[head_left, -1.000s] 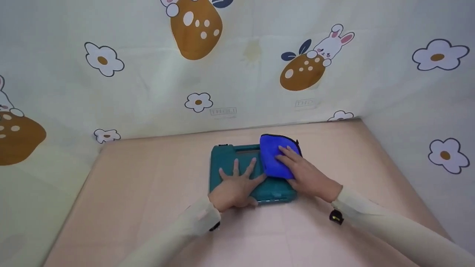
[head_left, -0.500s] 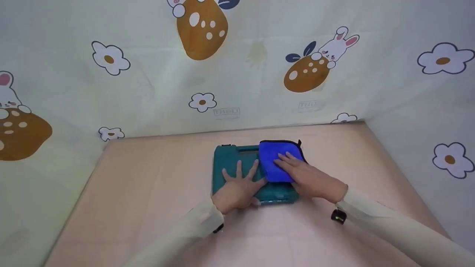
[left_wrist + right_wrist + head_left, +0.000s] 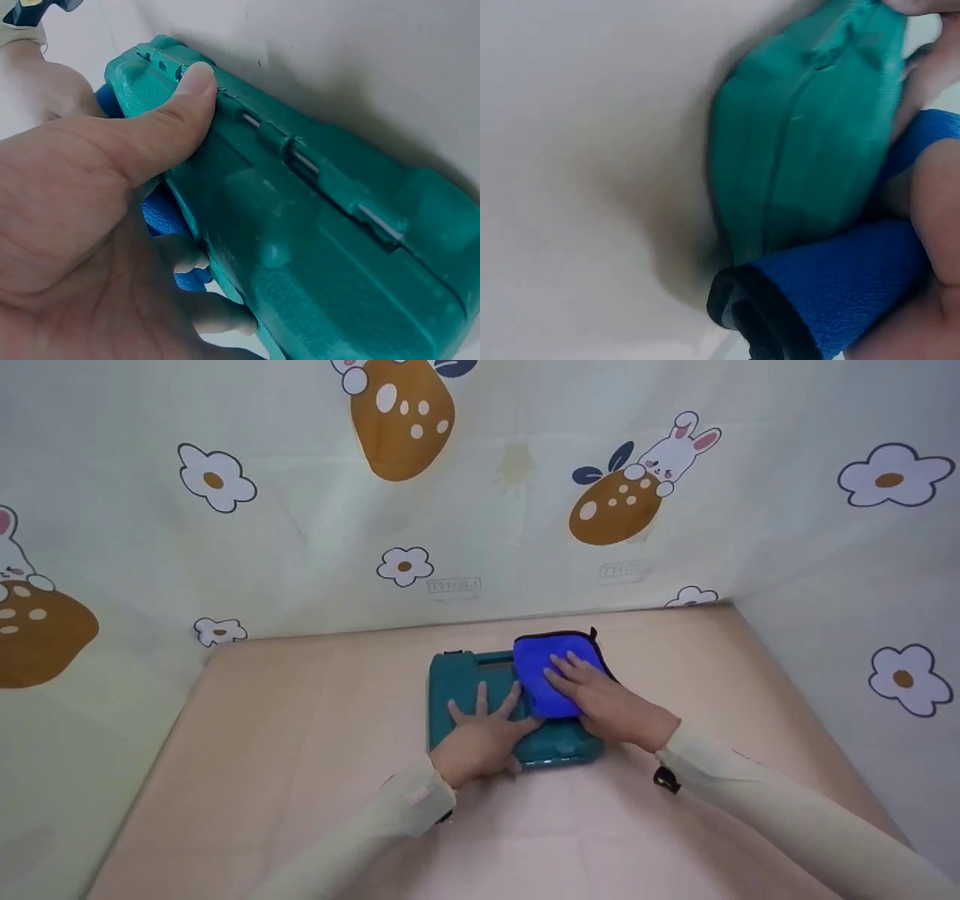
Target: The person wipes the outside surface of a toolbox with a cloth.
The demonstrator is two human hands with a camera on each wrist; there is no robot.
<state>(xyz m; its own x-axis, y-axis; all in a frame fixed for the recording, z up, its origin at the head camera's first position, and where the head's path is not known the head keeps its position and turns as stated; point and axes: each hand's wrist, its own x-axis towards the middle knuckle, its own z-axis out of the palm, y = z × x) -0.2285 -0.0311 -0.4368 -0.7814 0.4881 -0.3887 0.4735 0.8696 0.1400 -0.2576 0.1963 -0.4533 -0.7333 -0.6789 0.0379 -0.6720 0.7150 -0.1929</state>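
Observation:
A teal plastic carry case (image 3: 450, 679) lies flat on the table, its handle slot on the far side and its metal-pinned hinges towards me. My left hand (image 3: 480, 742) rests on the lid with fingers spread. In the left wrist view, its thumb (image 3: 165, 127) lies over the hinged edge. On the case's right part is a blue cloth (image 3: 536, 660) with black edging and a small loop. My right hand (image 3: 600, 697) presses the cloth against the lid, fingers extended. The right wrist view has the cloth (image 3: 847, 277) bulging over the case's side.
The case stands on a pale pinkish tabletop (image 3: 300, 780). Behind the table hangs a light curtain (image 3: 300, 532) printed with flowers and rabbits, and similar fabric runs along both sides.
My right hand and the cloth have shifted towards me, then back away and a little left over the lid. My left hand stays spread on the case.

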